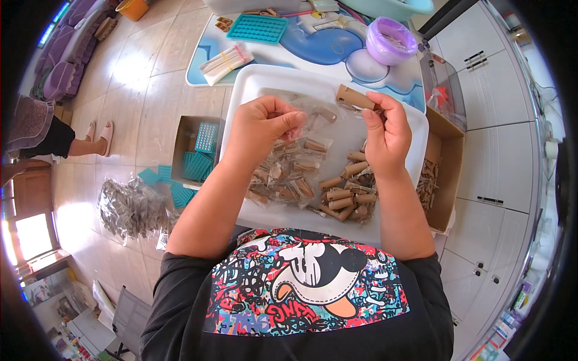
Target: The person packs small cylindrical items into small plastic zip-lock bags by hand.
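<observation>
My right hand (388, 132) grips a brown cardboard-like tube (355, 97) between thumb and fingers, above the right side of a white tray (265, 75). Clear film shows along the tube's underside. On the left, my left hand (265, 126) is closed in a pinch; what its fingertips hold is hidden. Beside that thumb is a clear plastic bag (322, 115) with a small brown piece in it. Below the hands, bagged brown pieces (295, 171) lie heaped at the tray's left, and several brown tubes (343, 195) with film are piled at its right.
A cardboard box (447, 180) of brown pieces stands right of the tray; another box (180, 144) with teal grids is at left. Behind are a teal mold tray (257, 29), bundled sticks (226, 62) and a lined purple bucket (391, 42). Another person's legs (84, 146) show far left.
</observation>
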`<act>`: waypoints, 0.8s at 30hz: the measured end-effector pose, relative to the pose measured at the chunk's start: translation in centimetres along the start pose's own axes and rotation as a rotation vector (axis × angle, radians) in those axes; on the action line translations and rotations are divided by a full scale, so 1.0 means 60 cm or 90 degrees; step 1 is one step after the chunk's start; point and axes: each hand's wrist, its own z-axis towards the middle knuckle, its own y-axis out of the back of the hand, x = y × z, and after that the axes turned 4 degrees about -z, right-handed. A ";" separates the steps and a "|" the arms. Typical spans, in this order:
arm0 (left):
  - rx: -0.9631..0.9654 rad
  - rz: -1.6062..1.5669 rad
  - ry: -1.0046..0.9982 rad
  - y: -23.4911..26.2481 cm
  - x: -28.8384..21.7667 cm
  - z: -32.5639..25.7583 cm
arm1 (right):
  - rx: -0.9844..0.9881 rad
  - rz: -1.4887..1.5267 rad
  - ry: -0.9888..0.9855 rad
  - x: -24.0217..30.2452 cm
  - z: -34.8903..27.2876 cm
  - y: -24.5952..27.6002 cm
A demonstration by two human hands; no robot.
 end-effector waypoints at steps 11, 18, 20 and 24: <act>0.165 0.129 0.110 -0.005 -0.012 0.004 | 0.320 0.220 -0.301 -0.004 0.009 0.016; 0.178 -0.015 0.202 -0.012 0.022 0.020 | 0.320 0.313 -0.360 -0.017 0.005 -0.001; 0.165 -0.058 0.218 -0.019 0.027 0.019 | 0.235 0.226 -0.369 -0.014 0.000 -0.009; 0.161 -0.139 0.249 -0.021 0.029 0.018 | 0.206 0.115 -0.318 -0.006 -0.005 -0.012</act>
